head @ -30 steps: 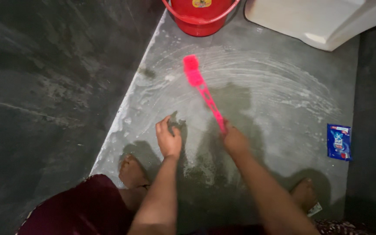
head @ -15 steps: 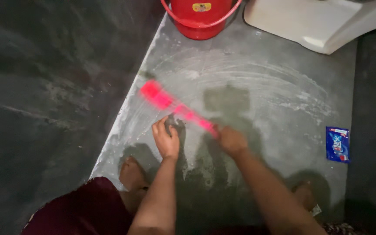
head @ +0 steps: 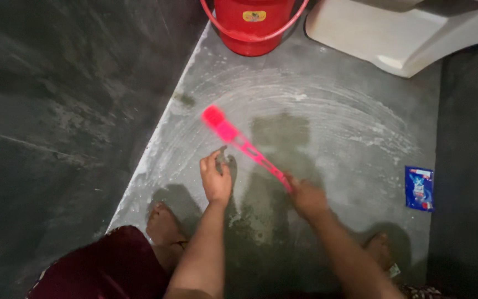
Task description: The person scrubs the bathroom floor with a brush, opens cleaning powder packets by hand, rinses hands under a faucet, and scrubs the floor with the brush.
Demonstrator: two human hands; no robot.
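Maroon cloth and two bare feet sit nearest, on the wet grey floor. Just ahead, the left hand presses flat against the floor, fingers loosely curled, clasping nothing. Right hand has its grip clamped on the handle end of a pink brush, whose head lies further out on soapy arcs. Judged from this, scrubbing goes best with steady downward pressure and overlapping sweeps, weight braced on the flat hand. A blue sachet lies right; beyond stand a red bucket and white fixture.
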